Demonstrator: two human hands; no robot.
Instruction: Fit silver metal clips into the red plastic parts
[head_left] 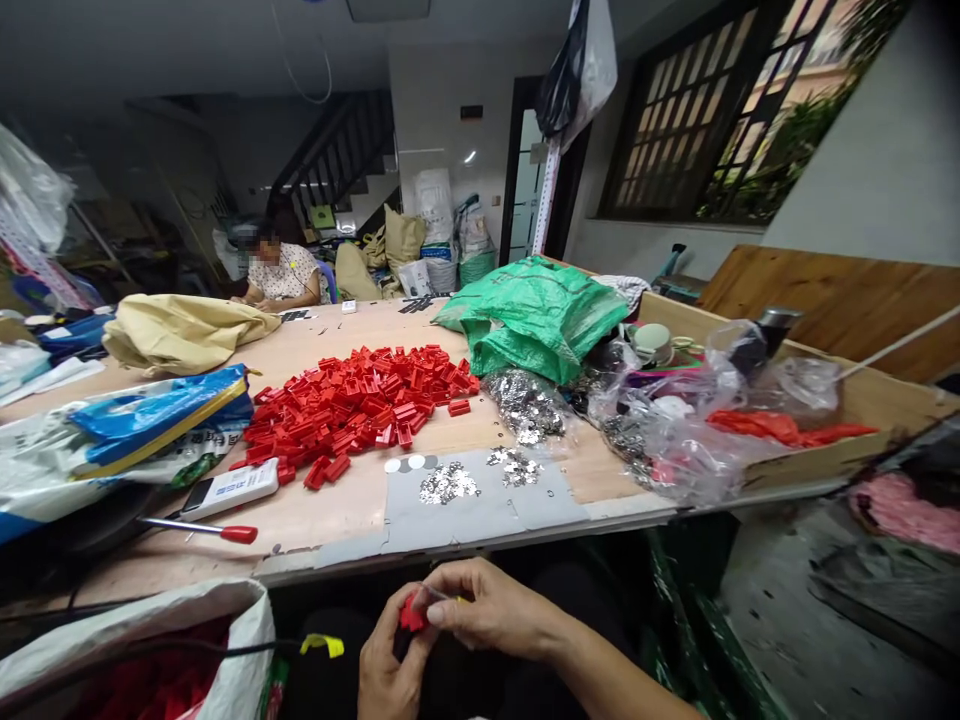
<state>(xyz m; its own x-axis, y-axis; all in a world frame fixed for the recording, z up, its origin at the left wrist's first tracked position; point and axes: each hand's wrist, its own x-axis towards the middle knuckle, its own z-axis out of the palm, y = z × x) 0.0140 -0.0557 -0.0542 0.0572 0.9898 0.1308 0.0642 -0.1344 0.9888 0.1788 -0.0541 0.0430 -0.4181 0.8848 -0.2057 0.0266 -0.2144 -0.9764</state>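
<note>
Below the table's front edge, my left hand grips a small red plastic part between thumb and fingers. My right hand is closed in a pinch against that part. Something thin shows at its fingertips, with a bit of yellow, too small to name. On the table ahead lies a large heap of red plastic parts. Nearer to my hands, two small piles of shiny metal pieces rest on a grey sheet. A few round discs lie at its upper left corner.
An open white sack of red parts stands at the lower left, with a black cable across it. A red-handled tool and a white boxy device lie left. Plastic bags and a green sack fill the right. A person sits across.
</note>
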